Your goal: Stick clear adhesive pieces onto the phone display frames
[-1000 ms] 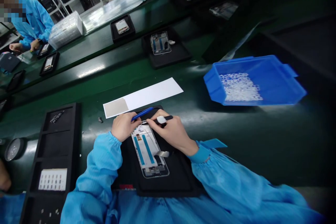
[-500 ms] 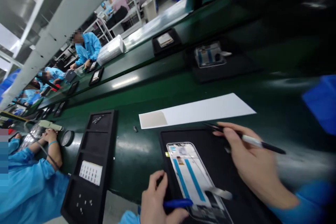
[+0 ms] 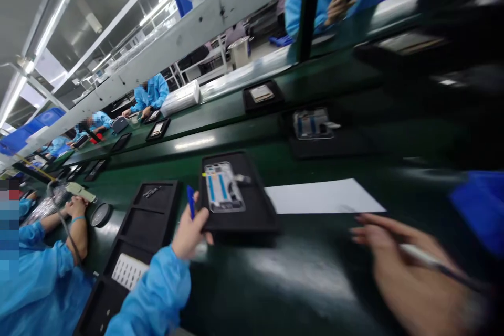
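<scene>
My left hand (image 3: 190, 233) grips the near left corner of a black tray (image 3: 252, 210) and lifts it above the green bench. A blue pen-like tool (image 3: 191, 201) sticks up from the same hand. On the tray lies a phone frame (image 3: 223, 187) with two blue strips. My right hand (image 3: 409, 268), blurred at the lower right, is closed around a thin black-and-white tool (image 3: 437, 262). A white sheet (image 3: 321, 197) lies on the bench just behind the tray.
A black compartment tray (image 3: 151, 210) with a white parts card (image 3: 128, 271) sits to the left. A neighbour in a blue sleeve (image 3: 35, 268) works at the far left. More black trays with phone frames (image 3: 313, 125) ride the green belt behind. A blue bin (image 3: 478, 210) is at right.
My left hand has picked up the black tray with the phone frame and carried it up and to the left. My right hand has drawn back to the lower right. The view has swung left.
</scene>
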`<action>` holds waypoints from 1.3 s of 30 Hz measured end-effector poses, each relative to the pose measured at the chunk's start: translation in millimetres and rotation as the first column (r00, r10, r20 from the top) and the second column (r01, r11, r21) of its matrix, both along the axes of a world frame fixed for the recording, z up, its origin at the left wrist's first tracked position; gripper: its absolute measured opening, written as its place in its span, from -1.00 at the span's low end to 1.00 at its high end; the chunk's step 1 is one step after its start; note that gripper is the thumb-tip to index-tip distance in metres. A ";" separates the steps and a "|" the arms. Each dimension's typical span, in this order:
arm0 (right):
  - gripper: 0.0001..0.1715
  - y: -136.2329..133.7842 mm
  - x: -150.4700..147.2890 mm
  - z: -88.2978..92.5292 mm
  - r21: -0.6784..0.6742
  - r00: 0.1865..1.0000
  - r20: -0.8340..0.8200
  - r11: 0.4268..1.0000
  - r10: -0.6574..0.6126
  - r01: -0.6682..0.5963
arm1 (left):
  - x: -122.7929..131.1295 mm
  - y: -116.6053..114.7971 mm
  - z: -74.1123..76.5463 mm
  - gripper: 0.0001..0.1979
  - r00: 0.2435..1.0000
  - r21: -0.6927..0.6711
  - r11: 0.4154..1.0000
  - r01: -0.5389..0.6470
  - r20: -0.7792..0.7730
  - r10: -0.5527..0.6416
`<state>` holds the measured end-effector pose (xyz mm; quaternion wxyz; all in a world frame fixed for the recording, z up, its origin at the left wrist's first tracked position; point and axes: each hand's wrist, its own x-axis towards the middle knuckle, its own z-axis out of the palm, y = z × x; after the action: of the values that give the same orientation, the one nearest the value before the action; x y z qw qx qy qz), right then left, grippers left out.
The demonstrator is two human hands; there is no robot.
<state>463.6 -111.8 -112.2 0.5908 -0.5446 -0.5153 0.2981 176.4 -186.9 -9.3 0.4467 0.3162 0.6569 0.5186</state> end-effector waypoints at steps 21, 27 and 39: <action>-0.69 -1.9 -36.8 8.5 -0.043 0.919 -0.085 0.920 0.386 -0.390 | 124.0 234.9 -20.5 -0.56 0.328 -0.342 0.819 0.460 -0.792 -0.515; -0.78 -1.0 -36.0 17.4 -0.042 0.919 -0.142 0.925 0.368 -0.377 | 155.5 251.8 -21.6 -0.71 0.137 -0.379 0.838 0.391 -0.877 -0.461; -0.26 18.2 -31.4 10.6 -0.043 0.865 -0.448 0.961 0.227 -0.275 | 64.3 119.8 44.8 -0.46 0.403 0.014 0.802 0.597 -0.870 -0.284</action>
<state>432.3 -93.5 -101.6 0.6180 -0.4222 -0.4190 0.5141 240.7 -67.1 35.5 0.1413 0.7560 0.5823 0.2633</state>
